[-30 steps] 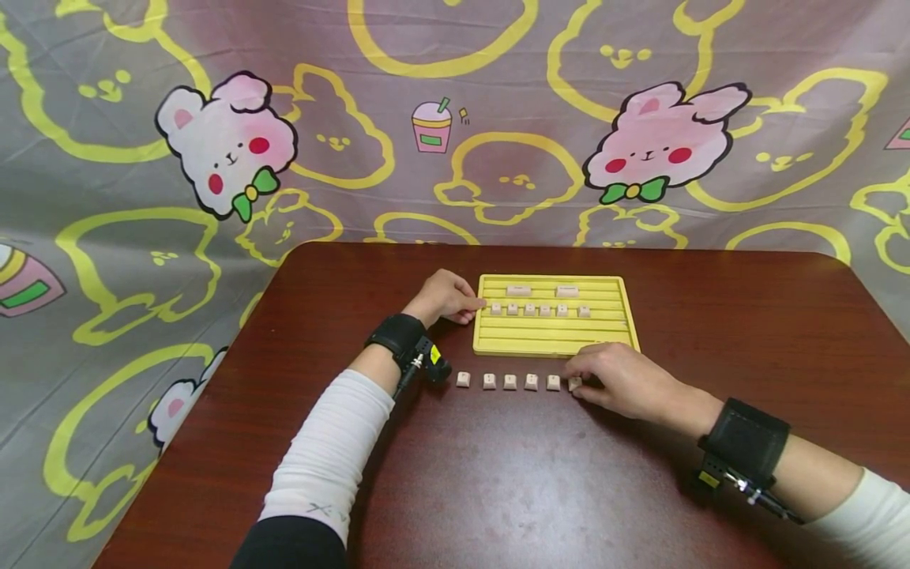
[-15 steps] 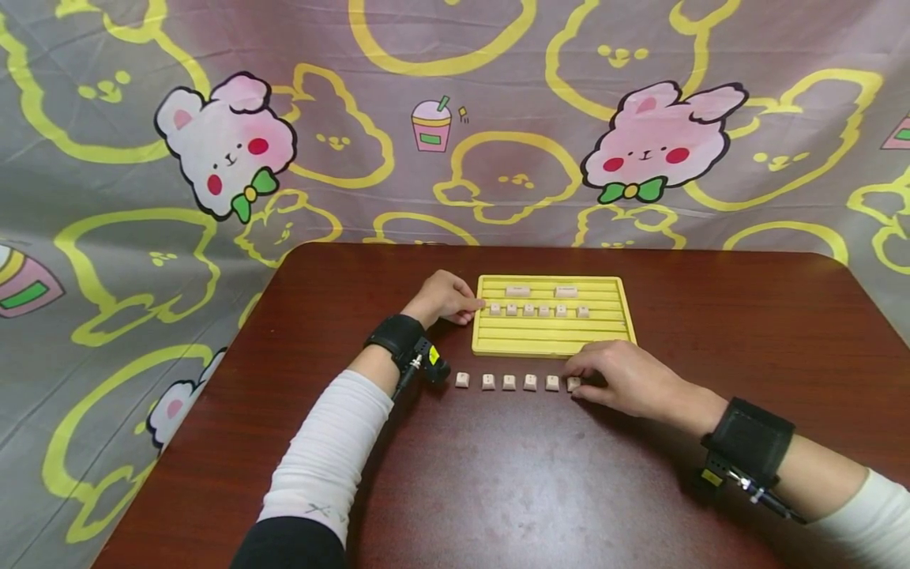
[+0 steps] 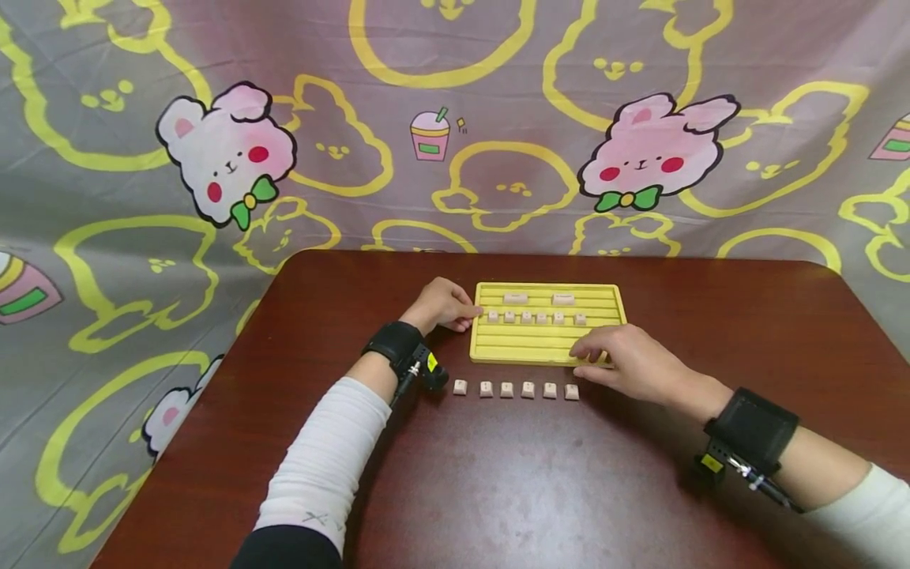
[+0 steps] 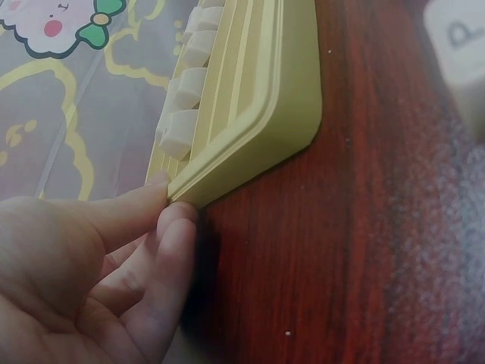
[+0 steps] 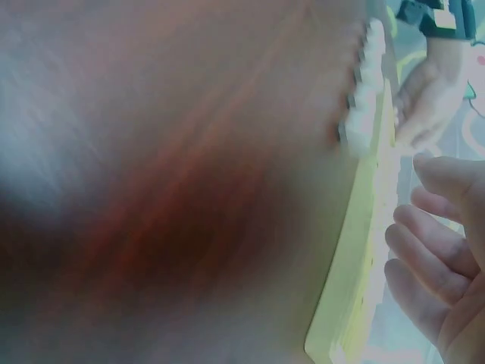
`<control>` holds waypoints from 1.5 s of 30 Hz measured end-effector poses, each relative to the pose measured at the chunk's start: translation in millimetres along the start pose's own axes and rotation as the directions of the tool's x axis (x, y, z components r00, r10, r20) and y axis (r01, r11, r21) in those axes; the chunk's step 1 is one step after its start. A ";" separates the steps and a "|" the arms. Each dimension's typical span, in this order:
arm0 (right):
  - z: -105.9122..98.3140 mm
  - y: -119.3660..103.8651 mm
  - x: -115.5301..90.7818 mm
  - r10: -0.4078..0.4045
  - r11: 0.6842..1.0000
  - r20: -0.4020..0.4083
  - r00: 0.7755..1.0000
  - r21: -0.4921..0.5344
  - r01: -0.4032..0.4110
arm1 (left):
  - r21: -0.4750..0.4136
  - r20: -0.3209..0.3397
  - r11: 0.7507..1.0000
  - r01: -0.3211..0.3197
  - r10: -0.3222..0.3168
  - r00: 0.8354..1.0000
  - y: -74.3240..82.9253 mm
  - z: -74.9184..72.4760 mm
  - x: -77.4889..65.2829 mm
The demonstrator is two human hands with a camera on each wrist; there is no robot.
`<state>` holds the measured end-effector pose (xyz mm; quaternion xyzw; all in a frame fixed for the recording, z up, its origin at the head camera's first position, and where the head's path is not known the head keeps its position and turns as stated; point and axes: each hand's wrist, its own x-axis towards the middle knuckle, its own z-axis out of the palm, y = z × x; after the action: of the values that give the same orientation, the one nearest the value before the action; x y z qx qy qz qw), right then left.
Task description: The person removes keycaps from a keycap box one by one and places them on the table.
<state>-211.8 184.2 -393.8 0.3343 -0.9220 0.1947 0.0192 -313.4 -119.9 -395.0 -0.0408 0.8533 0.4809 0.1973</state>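
A yellow ridged tray (image 3: 522,344) lies on the table. My left hand (image 3: 444,304) pinches its left rim, the thumb on top and a curled finger against the side wall in the left wrist view. My right hand (image 3: 626,359) hovers over the tray's front right corner, thumb and fingers apart, holding nothing. Just below its thumb, the rightmost loose keycap (image 3: 572,392) ends a row of several pale keycaps (image 3: 528,390) before the tray. Inside the tray stand another row of small keycaps (image 3: 526,318) and two wide keycaps (image 3: 515,299) behind it.
The dark reddish-brown table (image 3: 540,482) extends around the tray on all sides. Behind it hangs a grey-pink cloth (image 3: 512,103) with cartoon animals. A keycap marked P (image 4: 458,42) shows close up in the left wrist view.
My right hand has let go of the rightmost loose keycap and lifted slightly away toward the tray, its fingers spreading. The keycap stays in the row. My left hand keeps its hold on the tray.
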 end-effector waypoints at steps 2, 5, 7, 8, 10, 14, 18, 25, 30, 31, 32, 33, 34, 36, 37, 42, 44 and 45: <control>-2.2 4.3 3.8 0.024 1.000 -0.014 1.000 -0.010 -0.025 | -0.009 -0.001 1.000 -0.003 0.003 1.000 -0.4 0.0 0.3; -6.8 12.0 9.6 0.057 0.998 -0.027 0.998 -0.029 -0.057 | -0.014 0.005 1.000 0.002 -0.002 1.000 0.9 -0.2 0.4; -9.2 17.2 13.5 0.070 0.996 -0.032 0.997 -0.045 -0.071 | -0.019 0.010 1.000 0.006 -0.006 1.000 1.6 -0.3 0.4; -9.8 20.0 15.7 0.076 0.996 -0.033 0.997 -0.053 -0.078 | -0.017 0.012 1.000 0.009 -0.009 1.000 1.7 -0.4 0.3; -10.7 24.8 19.8 0.089 0.994 -0.035 0.995 -0.066 -0.091 | -0.017 0.015 1.000 0.014 -0.014 1.000 1.7 -0.7 -0.1; -10.0 31.2 27.4 0.113 0.990 -0.044 0.993 -0.080 -0.116 | -0.020 0.014 1.000 0.021 -0.020 1.000 0.7 -0.6 -0.4; -8.6 34.7 33.2 0.125 0.987 -0.046 0.991 -0.095 -0.129 | -0.025 0.010 0.999 0.023 -0.023 1.000 0.7 0.0 -0.1; -5.4 39.6 42.3 0.147 0.982 -0.044 0.988 -0.110 -0.151 | -0.016 0.000 1.000 0.026 -0.026 1.000 1.6 0.3 0.4; -3.7 42.6 47.4 0.163 0.981 -0.032 0.986 -0.099 -0.165 | -0.028 -0.001 0.999 0.032 -0.032 0.999 2.3 0.3 0.6; -3.5 43.0 47.9 0.167 0.981 -0.027 0.986 -0.098 -0.169 | -0.032 -0.001 0.999 0.033 -0.033 0.999 2.4 0.2 0.4; -3.2 43.3 48.5 0.171 0.981 -0.022 0.985 -0.094 -0.172 | -0.036 0.000 0.999 0.035 -0.035 0.999 2.4 0.2 0.4; -3.0 43.6 49.0 0.176 0.980 -0.016 0.984 -0.091 -0.177 | -0.040 0.000 0.999 0.036 -0.036 0.999 2.3 0.2 0.6; -2.6 43.9 49.6 0.181 0.979 -0.012 0.983 -0.088 -0.181 | -0.043 0.002 0.998 0.037 -0.037 0.999 2.3 0.2 0.7; -2.2 44.5 50.5 0.190 0.979 -0.004 0.982 -0.079 -0.190 | -0.046 0.002 0.998 0.038 -0.038 0.999 1.9 0.1 1.2; -1.9 44.9 51.0 0.194 0.978 -0.002 0.981 -0.077 -0.193 | -0.045 0.001 0.998 0.038 -0.038 0.999 1.9 0.0 1.1; -1.1 46.1 52.6 0.197 0.979 0.005 0.980 -0.061 -0.197 | -0.035 0.000 0.999 0.031 -0.031 1.000 1.7 0.0 0.9; -1.0 46.2 53.0 0.194 0.979 0.007 0.981 -0.057 -0.193 | -0.030 0.000 0.999 0.027 -0.027 1.000 1.5 0.1 0.9; -1.0 46.1 53.1 0.193 0.980 0.008 0.981 -0.055 -0.192 | -0.027 -0.001 0.999 0.024 -0.024 1.000 1.5 0.1 0.7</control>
<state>-281.8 184.6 -400.0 0.2441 -0.9550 0.1682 0.0033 -314.4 -118.9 -394.1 -0.0538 0.8464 0.4897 0.2021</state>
